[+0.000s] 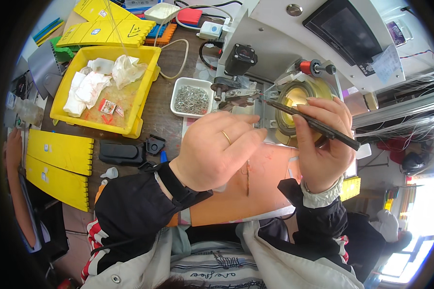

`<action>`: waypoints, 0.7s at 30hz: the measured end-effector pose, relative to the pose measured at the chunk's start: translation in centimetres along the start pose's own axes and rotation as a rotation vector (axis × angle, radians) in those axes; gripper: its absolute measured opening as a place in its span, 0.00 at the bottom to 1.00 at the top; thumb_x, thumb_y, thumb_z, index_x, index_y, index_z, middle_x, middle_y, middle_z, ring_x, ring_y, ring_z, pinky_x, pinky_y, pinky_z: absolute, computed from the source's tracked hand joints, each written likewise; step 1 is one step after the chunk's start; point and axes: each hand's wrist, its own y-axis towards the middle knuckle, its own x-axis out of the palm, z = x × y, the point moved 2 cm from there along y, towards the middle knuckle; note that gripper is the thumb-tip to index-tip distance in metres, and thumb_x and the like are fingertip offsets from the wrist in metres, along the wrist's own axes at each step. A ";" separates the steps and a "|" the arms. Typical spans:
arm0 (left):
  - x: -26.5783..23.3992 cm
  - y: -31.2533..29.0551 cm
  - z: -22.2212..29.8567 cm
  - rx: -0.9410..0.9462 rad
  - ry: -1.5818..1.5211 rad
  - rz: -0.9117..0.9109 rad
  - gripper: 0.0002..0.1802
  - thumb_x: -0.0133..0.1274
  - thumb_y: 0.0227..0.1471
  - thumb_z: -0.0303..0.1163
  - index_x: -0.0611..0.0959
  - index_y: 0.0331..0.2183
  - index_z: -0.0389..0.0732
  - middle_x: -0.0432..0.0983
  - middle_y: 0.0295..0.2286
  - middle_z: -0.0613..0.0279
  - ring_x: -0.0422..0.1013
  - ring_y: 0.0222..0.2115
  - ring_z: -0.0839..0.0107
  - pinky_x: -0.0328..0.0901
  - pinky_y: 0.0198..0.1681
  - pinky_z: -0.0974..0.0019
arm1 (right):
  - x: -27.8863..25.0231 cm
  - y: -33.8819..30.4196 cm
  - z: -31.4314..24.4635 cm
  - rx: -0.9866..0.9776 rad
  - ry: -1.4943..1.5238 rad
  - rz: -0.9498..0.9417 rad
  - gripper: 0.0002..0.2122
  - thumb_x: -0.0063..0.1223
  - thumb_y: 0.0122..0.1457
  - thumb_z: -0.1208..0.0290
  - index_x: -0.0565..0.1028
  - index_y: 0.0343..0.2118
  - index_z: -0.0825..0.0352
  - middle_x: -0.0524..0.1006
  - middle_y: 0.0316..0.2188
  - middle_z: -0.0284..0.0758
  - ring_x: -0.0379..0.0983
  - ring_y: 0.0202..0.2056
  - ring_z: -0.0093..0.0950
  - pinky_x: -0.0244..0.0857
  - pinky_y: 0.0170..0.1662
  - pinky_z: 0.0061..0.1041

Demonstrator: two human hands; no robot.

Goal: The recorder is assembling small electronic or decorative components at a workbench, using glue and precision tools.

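Head view: right hand (325,139), gripping dark slender tool (287,109), its tip near machine's (270,29) metal clamp (238,92); left hand (217,151), fingers bent near the clamp, any hold hidden; white tray (173,98) on desk (161,106), many loose metal pieces (192,100) apparently unused; work at machine seemingly underway, finished amount not discernible.

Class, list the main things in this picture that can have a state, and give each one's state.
Left hand: fingers partly curled; grip unclear.
Right hand: gripping.
Slender dark rod-shaped tool: held, slanted.
Small square white dish: holding silvery metal pieces.
Rectangular yellow plastic tray: holding crumpled white paper.
Rectangular black screen: dark.
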 end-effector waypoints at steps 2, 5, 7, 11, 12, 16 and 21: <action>0.0 0.2 0.0 0.013 -0.026 0.013 0.18 0.57 0.32 0.20 0.82 0.34 0.36 0.77 0.27 0.60 0.78 0.35 0.57 0.70 0.34 0.60 | 0.1 0.0 0.1 -0.007 -0.002 0.007 0.11 0.69 0.40 0.77 0.82 0.30 0.62 0.80 0.28 0.33 0.77 0.34 0.30 0.64 0.52 0.38; 0.0 0.2 0.1 0.007 -0.029 0.010 0.18 0.57 0.31 0.20 0.81 0.33 0.36 0.77 0.27 0.59 0.78 0.35 0.57 0.71 0.36 0.59 | 0.5 -0.1 0.2 -0.017 0.003 0.020 0.11 0.69 0.40 0.77 0.81 0.30 0.62 0.80 0.28 0.32 0.77 0.34 0.29 0.63 0.52 0.37; 0.1 0.3 0.1 0.012 -0.028 0.014 0.18 0.57 0.30 0.20 0.81 0.33 0.36 0.77 0.27 0.59 0.78 0.35 0.57 0.71 0.36 0.58 | 0.5 -0.1 0.2 -0.018 0.006 0.027 0.11 0.70 0.40 0.76 0.81 0.30 0.62 0.80 0.28 0.32 0.77 0.33 0.29 0.63 0.52 0.37; 0.2 0.3 -0.1 0.018 -0.041 0.018 0.18 0.58 0.30 0.20 0.81 0.33 0.35 0.78 0.27 0.57 0.78 0.35 0.57 0.71 0.36 0.58 | 0.6 -0.1 0.2 -0.017 0.000 0.044 0.11 0.70 0.40 0.77 0.81 0.30 0.62 0.80 0.27 0.31 0.76 0.32 0.28 0.63 0.52 0.37; 0.1 0.3 0.0 0.018 -0.040 0.017 0.18 0.58 0.30 0.20 0.81 0.33 0.35 0.78 0.27 0.57 0.78 0.35 0.57 0.71 0.36 0.58 | 0.6 -0.2 0.2 -0.018 0.002 0.054 0.11 0.70 0.40 0.77 0.81 0.30 0.61 0.80 0.27 0.31 0.76 0.32 0.28 0.63 0.52 0.37; 0.0 0.4 0.1 0.019 -0.048 0.014 0.18 0.58 0.31 0.20 0.81 0.33 0.35 0.78 0.28 0.56 0.77 0.34 0.56 0.71 0.35 0.59 | 0.8 -0.3 0.2 -0.008 0.012 0.064 0.11 0.70 0.40 0.77 0.82 0.30 0.61 0.79 0.27 0.30 0.76 0.32 0.28 0.62 0.52 0.37; 0.1 0.2 0.0 0.000 -0.034 0.018 0.18 0.57 0.33 0.18 0.81 0.34 0.35 0.78 0.29 0.56 0.76 0.32 0.57 0.70 0.34 0.60 | 0.9 -0.6 0.1 -0.003 0.006 0.077 0.11 0.69 0.41 0.77 0.81 0.30 0.61 0.79 0.27 0.30 0.76 0.33 0.27 0.62 0.53 0.38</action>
